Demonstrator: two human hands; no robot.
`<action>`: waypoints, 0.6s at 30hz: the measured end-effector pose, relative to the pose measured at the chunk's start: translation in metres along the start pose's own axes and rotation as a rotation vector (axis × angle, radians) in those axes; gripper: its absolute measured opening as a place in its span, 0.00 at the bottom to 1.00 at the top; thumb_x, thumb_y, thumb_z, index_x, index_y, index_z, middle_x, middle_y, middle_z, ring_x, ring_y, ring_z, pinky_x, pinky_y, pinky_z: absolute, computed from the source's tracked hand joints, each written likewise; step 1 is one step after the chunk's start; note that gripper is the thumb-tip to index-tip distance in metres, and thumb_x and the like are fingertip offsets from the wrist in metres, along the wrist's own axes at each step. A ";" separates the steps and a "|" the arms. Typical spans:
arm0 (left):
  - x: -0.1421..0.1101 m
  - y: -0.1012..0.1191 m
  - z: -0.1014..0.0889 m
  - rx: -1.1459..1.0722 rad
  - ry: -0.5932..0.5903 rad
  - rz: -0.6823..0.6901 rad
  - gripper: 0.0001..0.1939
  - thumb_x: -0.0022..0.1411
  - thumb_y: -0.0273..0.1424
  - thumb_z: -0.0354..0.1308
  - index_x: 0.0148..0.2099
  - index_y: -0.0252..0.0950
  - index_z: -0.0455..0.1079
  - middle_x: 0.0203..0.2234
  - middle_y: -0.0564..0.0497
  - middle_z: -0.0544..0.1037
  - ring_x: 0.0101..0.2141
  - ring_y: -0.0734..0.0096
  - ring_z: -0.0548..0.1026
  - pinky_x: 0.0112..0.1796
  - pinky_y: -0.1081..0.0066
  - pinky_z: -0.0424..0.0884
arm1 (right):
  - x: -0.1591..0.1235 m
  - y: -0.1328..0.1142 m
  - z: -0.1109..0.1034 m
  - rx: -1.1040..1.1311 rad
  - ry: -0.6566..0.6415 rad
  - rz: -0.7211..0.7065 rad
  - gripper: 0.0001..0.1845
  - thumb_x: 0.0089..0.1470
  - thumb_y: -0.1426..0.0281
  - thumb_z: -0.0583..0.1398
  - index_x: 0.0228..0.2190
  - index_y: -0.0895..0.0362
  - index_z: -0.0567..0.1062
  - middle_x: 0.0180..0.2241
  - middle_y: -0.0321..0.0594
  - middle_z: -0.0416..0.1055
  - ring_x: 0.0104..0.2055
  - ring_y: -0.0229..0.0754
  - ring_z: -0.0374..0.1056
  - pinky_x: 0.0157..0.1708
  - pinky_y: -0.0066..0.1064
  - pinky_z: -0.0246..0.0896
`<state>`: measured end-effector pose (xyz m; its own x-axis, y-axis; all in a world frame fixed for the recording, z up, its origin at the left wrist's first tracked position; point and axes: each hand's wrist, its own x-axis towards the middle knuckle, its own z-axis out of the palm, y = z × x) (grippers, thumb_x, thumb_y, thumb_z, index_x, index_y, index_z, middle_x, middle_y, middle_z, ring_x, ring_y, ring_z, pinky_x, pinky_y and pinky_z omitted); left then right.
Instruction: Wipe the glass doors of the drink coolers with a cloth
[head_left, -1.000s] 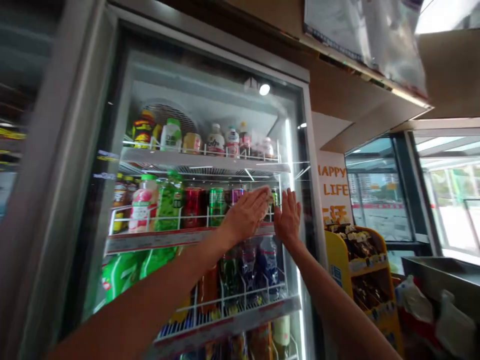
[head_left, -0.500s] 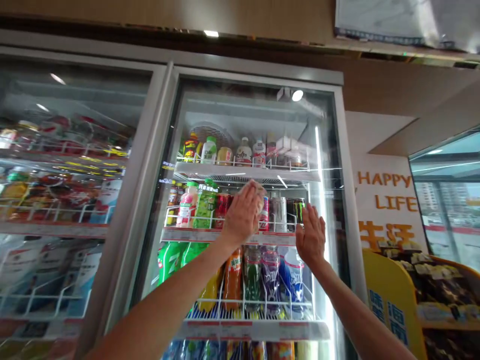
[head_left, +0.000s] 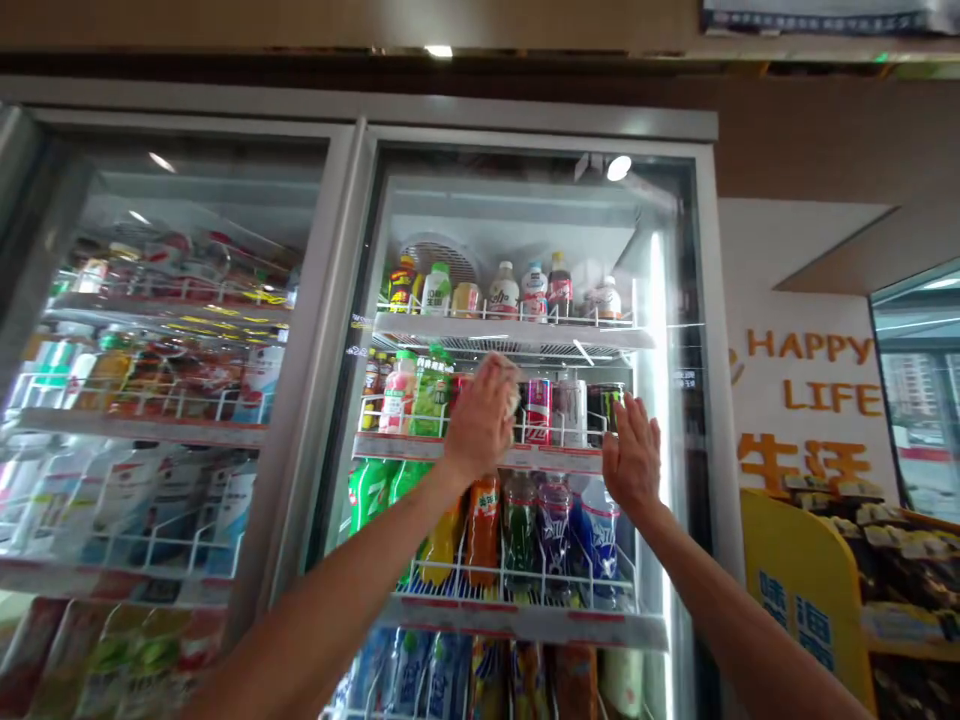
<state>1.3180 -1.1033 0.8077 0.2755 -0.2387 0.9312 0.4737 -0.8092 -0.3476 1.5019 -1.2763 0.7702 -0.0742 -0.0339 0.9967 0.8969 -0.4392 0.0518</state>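
Observation:
My left hand (head_left: 480,420) presses a small whitish cloth (head_left: 513,392) against the glass door (head_left: 675,300) of the right-hand drinks fridge, at the height of the second shelf. My right hand (head_left: 634,455) lies flat on the same glass a little to the right and lower, fingers spread and holding nothing. Behind the glass, just past my hands, stand cans (head_left: 559,410) and green bottles (head_left: 429,392) on a wire shelf (head_left: 390,445).
A second glass-door fridge (head_left: 172,400) full of drinks stands to the left. A yellow snack rack (head_left: 810,590) stands at the lower right, below orange "HAPPY LIFE" wall lettering (head_left: 814,370). More bottles (head_left: 517,520) fill the lower shelves.
My left hand with the cloth has slid leftward across the glass. My right hand stays flat on the door. The view has swung left, bringing the left fridge into sight.

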 end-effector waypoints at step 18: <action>0.018 0.004 -0.006 -0.182 -0.005 0.233 0.26 0.62 0.32 0.43 0.61 0.28 0.53 0.62 0.41 0.52 0.64 0.62 0.44 0.61 0.59 0.49 | -0.011 -0.064 -0.023 0.032 -0.018 -0.051 0.29 0.58 0.71 0.46 0.61 0.55 0.51 0.62 0.46 0.51 0.65 0.44 0.43 0.60 0.49 0.47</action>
<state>1.3192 -1.1139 0.8236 0.3633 -0.4269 0.8281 0.2395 -0.8162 -0.5258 1.4352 -1.2682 0.7550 -0.1129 0.0037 0.9936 0.9057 -0.4109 0.1045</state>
